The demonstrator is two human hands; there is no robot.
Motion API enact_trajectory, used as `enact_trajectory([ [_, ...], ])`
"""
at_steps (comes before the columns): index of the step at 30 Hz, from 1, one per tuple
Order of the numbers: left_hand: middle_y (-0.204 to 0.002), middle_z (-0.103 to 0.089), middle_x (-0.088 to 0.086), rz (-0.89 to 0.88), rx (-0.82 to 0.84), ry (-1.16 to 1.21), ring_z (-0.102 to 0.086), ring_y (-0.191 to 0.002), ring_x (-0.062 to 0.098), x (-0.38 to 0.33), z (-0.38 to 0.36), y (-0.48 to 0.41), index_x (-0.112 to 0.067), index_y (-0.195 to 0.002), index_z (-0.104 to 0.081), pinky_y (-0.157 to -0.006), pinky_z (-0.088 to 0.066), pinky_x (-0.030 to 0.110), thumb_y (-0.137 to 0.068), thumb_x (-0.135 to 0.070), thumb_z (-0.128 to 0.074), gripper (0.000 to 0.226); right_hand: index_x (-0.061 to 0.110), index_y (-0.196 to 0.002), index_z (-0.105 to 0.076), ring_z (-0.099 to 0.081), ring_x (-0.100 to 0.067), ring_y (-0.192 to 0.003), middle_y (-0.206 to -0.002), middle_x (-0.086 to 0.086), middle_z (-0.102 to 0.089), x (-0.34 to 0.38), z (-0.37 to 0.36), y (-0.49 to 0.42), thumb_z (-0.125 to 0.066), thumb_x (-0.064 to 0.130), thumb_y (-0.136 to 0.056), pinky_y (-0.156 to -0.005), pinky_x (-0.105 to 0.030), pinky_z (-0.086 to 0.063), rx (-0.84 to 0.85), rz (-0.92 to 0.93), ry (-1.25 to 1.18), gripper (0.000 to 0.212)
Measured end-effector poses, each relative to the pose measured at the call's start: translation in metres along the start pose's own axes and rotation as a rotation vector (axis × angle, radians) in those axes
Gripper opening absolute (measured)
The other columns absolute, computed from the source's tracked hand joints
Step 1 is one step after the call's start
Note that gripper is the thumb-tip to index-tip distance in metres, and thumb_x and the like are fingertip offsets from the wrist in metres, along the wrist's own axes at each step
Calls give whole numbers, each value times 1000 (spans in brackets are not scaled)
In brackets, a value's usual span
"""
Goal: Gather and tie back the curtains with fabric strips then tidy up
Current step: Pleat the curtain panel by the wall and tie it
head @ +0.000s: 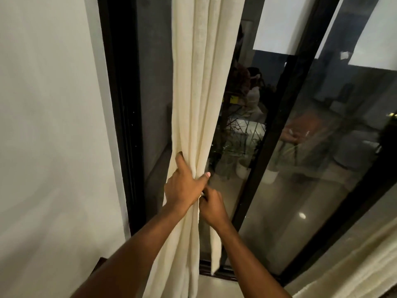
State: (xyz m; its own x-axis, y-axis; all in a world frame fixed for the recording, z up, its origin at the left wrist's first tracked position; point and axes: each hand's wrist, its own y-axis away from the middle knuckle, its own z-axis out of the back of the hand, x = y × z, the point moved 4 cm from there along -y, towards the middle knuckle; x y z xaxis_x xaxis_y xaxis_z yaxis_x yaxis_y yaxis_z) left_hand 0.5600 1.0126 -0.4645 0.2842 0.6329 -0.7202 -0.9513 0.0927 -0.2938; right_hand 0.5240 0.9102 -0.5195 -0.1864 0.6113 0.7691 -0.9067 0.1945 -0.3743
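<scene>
Head view shows the cream curtain (pixel 193 93) hanging beside the dark glass door (pixel 290 168), bunched at mid-height. Left hand (pixel 184 187) wraps around the bundle, fingers closed on it. Right hand (pixel 211 206) sits just below, seemingly pinching a fabric strip (pixel 216 250); its fingers are hidden. Best keep the folds squeezed tight while the strip goes round.
</scene>
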Motion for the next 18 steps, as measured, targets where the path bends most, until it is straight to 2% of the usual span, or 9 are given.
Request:
enact_trajectory([
  [2, -126, -57, 7, -38, -159, 20, -61, -109, 30, 6, 2, 3, -17, -134, -24, -82, -51, 42, -77, -52, -68, 80, 4, -117, -66, -62, -8, -106, -115, -3, -69, -2, 4, -6, -39, -14, -79, -86, -4, -42, -2, 8, 56, 50],
  [4, -125, -56, 6, -27, -196, 27, -62, -107, 30, 17, -1, -3, -19, -129, -27, -81, -53, 41, -75, -51, -72, 77, 9, -120, -67, -61, -9, -112, -119, -2, -69, -5, 8, -11, -39, -12, -79, -92, -10, -43, -3, -1, 106, 54],
  [6, -128, -53, 7, -4, -212, 53, -61, -108, 31, 26, -2, -13, -19, -130, -27, -82, -55, 43, -71, -54, -74, 83, 14, -121, -68, -61, -9, -114, -120, 1, -68, -5, 11, -15, -38, -10, -82, -94, -18, -46, -4, -23, 149, 54],
  [8, -133, -47, 10, -36, -277, 68, -56, -114, 32, 29, 0, -19, -19, -135, -27, -89, -52, 46, -65, -57, -77, 93, 15, -120, -68, -61, -10, -113, -120, 1, -68, -5, 10, -19, -38, -10, -83, -96, -23, -48, -10, -35, 152, 53],
  [10, -146, -34, 11, -42, -311, 78, -42, -129, 34, 34, 1, -27, -21, -142, -22, -103, -39, 49, -62, -61, -77, 106, 15, -118, -69, -61, -10, -113, -120, 1, -69, -4, 8, -23, -37, -8, -81, -97, -26, -49, -22, -27, 146, 54],
  [12, -156, -17, 8, -31, -226, 162, -25, -141, 32, 42, -3, -40, -24, -149, -9, -112, -23, 51, -62, -60, -78, 117, 14, -117, -69, -61, -9, -113, -119, 1, -69, -4, 8, -26, -37, -9, -79, -98, -23, -48, -38, -29, 143, 54],
  [13, -158, -14, 5, -28, -143, 265, -23, -143, 29, 45, -5, -46, -27, -150, -3, -114, -21, 52, -64, -55, -80, 119, 11, -116, -69, -61, -10, -112, -118, -1, -69, -3, 10, -29, -37, -11, -79, -98, -20, -47, -52, -33, 136, 53],
  [15, -155, -21, 1, -9, 44, 511, -34, -138, 25, 48, -9, -56, -30, -151, 3, -112, -32, 47, -72, -33, -80, 115, 8, -115, -67, -62, -10, -108, -114, -3, -68, -1, 15, -34, -37, -13, -79, -96, -19, -47, -88, -59, 99, 52],
  [18, -133, -43, -6, 17, 238, 668, -54, -108, 11, 44, -8, -62, -30, -150, -7, -88, -49, 25, -85, -12, -66, 90, 15, -119, -60, -63, -10, -101, -106, 1, -66, -2, 21, -43, -35, -3, -78, -92, -28, -50, -168, -113, 47, 50],
])
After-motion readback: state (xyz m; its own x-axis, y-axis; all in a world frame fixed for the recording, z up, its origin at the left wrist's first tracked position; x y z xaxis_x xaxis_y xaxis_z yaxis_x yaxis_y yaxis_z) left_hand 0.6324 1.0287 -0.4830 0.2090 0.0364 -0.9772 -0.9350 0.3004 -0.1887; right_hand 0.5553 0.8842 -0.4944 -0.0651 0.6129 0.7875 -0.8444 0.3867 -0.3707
